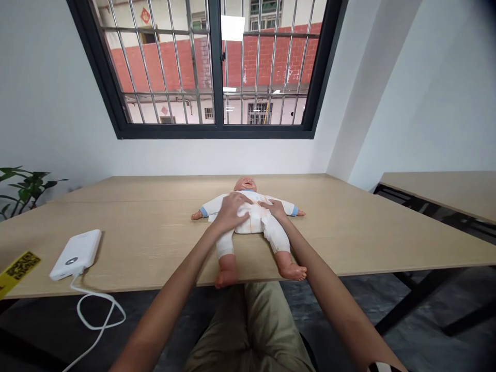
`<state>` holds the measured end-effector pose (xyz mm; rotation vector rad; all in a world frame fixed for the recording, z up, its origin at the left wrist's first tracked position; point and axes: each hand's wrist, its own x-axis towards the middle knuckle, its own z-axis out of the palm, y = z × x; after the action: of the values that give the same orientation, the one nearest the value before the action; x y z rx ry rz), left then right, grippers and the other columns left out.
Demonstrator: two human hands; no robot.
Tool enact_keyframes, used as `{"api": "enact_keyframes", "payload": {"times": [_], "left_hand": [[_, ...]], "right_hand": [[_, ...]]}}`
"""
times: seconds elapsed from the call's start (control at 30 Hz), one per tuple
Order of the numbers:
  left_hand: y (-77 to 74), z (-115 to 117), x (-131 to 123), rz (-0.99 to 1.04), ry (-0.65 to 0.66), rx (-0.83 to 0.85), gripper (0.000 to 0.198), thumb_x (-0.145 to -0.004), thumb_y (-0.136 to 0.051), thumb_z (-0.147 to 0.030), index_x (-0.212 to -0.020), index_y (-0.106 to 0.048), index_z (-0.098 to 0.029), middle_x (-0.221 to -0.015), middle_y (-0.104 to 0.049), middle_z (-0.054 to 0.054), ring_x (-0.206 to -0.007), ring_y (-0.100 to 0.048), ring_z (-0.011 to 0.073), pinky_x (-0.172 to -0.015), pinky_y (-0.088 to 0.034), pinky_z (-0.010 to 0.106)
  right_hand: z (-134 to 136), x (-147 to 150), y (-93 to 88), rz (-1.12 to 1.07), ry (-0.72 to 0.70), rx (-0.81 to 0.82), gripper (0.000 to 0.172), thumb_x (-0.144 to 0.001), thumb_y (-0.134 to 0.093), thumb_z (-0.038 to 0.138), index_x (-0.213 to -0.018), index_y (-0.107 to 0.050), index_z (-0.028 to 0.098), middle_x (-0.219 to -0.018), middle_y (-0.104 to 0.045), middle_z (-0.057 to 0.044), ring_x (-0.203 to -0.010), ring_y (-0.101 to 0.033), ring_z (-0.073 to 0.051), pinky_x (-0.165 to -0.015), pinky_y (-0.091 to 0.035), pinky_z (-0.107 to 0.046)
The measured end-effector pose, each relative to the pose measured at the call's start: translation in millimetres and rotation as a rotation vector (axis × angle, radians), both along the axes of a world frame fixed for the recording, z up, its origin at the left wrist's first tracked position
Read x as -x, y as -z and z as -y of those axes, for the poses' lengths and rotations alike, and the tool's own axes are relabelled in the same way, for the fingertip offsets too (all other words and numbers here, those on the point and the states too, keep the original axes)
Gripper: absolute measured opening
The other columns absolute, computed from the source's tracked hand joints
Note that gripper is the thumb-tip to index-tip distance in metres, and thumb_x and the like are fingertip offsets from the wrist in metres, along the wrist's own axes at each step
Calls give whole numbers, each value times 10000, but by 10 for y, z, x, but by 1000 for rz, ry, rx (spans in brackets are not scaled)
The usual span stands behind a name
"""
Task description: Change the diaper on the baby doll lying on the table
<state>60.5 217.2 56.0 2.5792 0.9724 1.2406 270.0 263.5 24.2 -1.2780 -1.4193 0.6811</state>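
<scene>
"What could go wrong here?"

"The doll (251,223) could slip off the surface (151,222), I think. It lies at the near side, and its feet (293,267) are right by the edge; a tug toward the person could drag it over."

"And the hands?"

"Apart from each other, both on the doll's midsection. The left hand (231,209) spreads its thumb and fingers over one side of the waist, and the right hand (274,207) lies along the other. Whether either pinches the white outfit (277,236), I can't tell. Uneven pulling could twist the body or bunch the material."

"Anything else in the way?"

"Maybe the cable (101,326). It hangs from the white device (75,253) past the edge, near the left forearm (158,318); a sweep of that arm could snag it and pull the device down."

"Which way does the doll point?"

"Its head (245,183) is toward the window (217,132), its feet toward the person. It lies face up, so the long axis runs roughly straight away from the person, with the arms stretched out sideways and the legs parted."
</scene>
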Motion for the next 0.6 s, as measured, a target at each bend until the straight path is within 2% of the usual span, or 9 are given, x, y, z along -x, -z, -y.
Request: {"api": "enact_keyframes", "payload": {"times": [0.07,0.17,0.3,0.43,0.6], "left_hand": [[-41,181,-118,-344,150,-50,404,-751,-636,-221,-1148,-616,-290,-1280,-560,51,-1305,-392,280,-1133,-199,524],[-13,359,-322,-566,203,-102,552,-765,-667,-317,-1299,-526,-325,-1439,-436,72,-1379,-298,308,-1132,-130,600],[79,428,-524,-666,142,-164,605,-804,-646,-436,-1368,-456,-325,-1458,-415,97,-1358,-325,319,-1086,-222,632],[143,439,-570,-679,59,-247,642,-794,-646,-355,-1393,-422,-300,-1464,-391,123,-1357,-313,334,-1070,-250,633],[145,422,-568,-699,53,-174,652,-772,-645,-406,-1383,-439,-308,-1462,-385,139,-1347,-307,375,-1014,-317,639]], "right_hand": [[-2,-12,18,-21,-11,5,366,-920,-574,384,-1180,-580,126,-1177,-590,-62,-1011,-592,-250,-871,-521,-422],[11,-39,35,-49,-30,8,373,-915,-582,386,-1189,-575,132,-1188,-583,-66,-1022,-591,-249,-871,-522,-422],[29,-78,44,-71,-46,27,369,-917,-579,386,-1185,-578,132,-1182,-585,-64,-1018,-592,-249,-866,-525,-418],[49,-117,69,-95,-62,65,357,-920,-576,380,-1178,-579,133,-1167,-590,-65,-1000,-599,-235,-850,-532,-405],[64,-146,103,-154,-67,98,350,-922,-573,381,-1167,-585,133,-1156,-595,-62,-987,-601,-231,-844,-534,-398]]}}
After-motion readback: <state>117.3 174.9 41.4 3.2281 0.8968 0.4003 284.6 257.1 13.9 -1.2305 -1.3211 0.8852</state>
